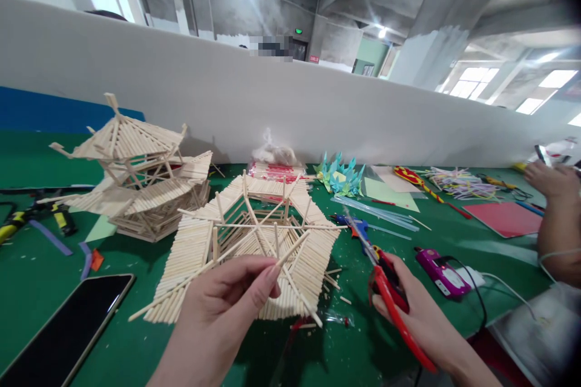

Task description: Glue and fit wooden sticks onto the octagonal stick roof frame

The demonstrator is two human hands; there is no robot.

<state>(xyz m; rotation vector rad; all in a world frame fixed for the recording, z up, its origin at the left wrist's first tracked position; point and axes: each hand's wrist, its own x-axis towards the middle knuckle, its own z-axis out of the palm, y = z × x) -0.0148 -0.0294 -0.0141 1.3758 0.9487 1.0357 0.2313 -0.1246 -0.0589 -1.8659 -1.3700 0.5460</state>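
Note:
My left hand [229,299] pinches a thin wooden stick [290,249] between thumb and forefinger, over the near edge of a flat hexagonal roof [200,248] built of many pale sticks on the green table. My right hand [420,311] is closed round red-handled scissors [394,308] whose blades point up and left toward a blue glue gun [358,228]. A finished two-tier stick pagoda [136,175] stands at the left.
A black phone [68,329] lies at the near left. A purple device [441,272] with a cable sits at right. Teal paper shapes [340,174], coloured paper and straws lie behind. Another person's arm [556,217] reaches in at the right. A white partition [272,97] backs the table.

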